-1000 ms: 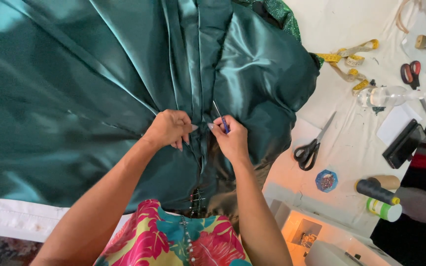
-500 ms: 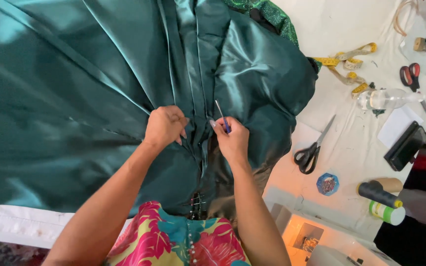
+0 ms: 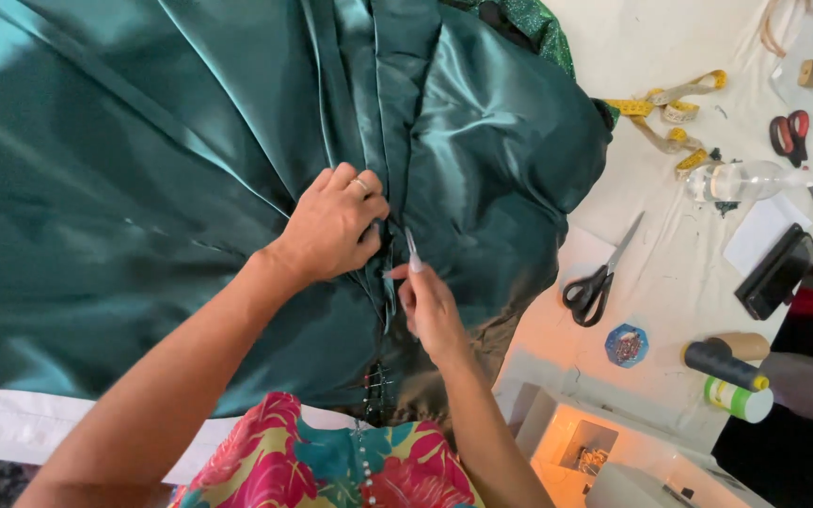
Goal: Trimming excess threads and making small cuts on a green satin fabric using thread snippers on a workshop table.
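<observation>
White worktable (image 3: 670, 235) lay under green satin dress (image 3: 190, 188). Left hand (image 3: 331, 226) stayed clenched on the centre seam; right hand (image 3: 430, 306), at four o'clock, pinched a pin (image 3: 411, 249), barely shifted.

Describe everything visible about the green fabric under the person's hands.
The green fabric is a dark teal, satin-like cloth with a soft sheen, spread wide over the white table and filling most of the view. Long folds and seams run toward a central pleated strip. The left hand presses on it beside that strip; the right hand pinches it there, holding a thin pointed tool whose kind is unclear. Its right edge drapes in loose folds.
</observation>
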